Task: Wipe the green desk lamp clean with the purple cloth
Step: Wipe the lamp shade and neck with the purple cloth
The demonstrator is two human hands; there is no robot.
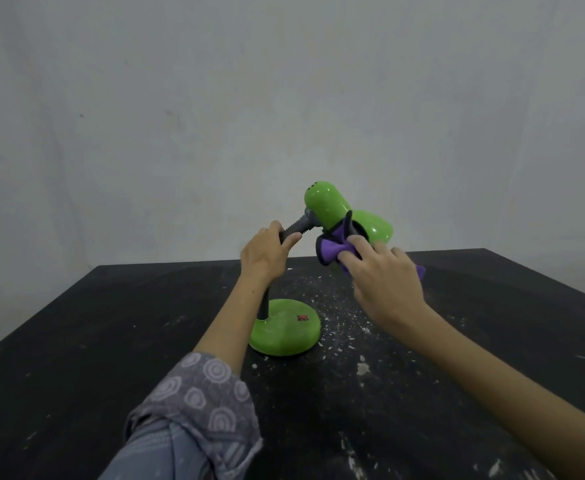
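Nearest, at the lower left, a rolled grey sleeve (194, 407) patterned with pale concentric arcs, the bare forearm beyond it reaching up and away. At the lower right, a bare forearm crossing in from the corner.

Underneath, a black table (76, 358), scuffed and dusted with white flecks and crumbs, thickest just right of the lamp base.

Standing on the table near its middle, the green desk lamp (325, 209): round green base (286, 332) flat on the surface, a small red switch on top of it, a dark stem rising from its left side behind the left forearm.

Higher up, the left hand (267, 252) curled around the grey ribbed neck (293, 232) just below the lamp head, fingers wrapped over it, thumb underneath.

To the right of that, the right hand (384, 275) pinching a bunched purple cloth (332, 252), dark-edged, fingertips pressing it against the underside and side of the green shade. A corner of cloth poking out past the far side of the hand. Shade tilted, its closed rounded end up and to the left, its wider end away to the right.

Farthest, a plain pale wall (284, 81) with faint marks.
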